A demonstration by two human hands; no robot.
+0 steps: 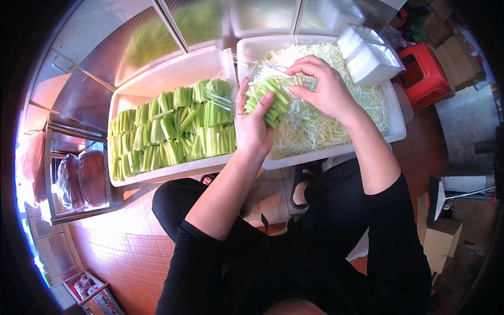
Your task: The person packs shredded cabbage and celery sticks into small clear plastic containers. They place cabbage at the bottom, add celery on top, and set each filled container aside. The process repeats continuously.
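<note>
My left hand point(256, 118) holds a bundle of cut green celery stalks point(277, 96) with pale shreds at its upper end. My right hand point(319, 84) is at the bundle's upper right, thumb and fingertips pinching at the pale strands; whether they grip any is hard to tell. A clear plastic clamshell container point(222, 94) lies just left of the bundle, partly behind my left hand. Beneath my hands, a white plastic tub point(397, 126) holds a heap of pale shredded vegetable point(315, 134). To the left, a second white tub point(136, 88) holds rows of cut celery bundles point(169, 130).
Stacked clear plastic containers point(368, 55) rest on the right tub's back right corner. Beyond stands a red plastic stool point(425, 76) near cardboard boxes point(456, 59). Metal panels point(197, 23) rise behind the tubs. A metal rack with bagged items point(92, 177) is at left.
</note>
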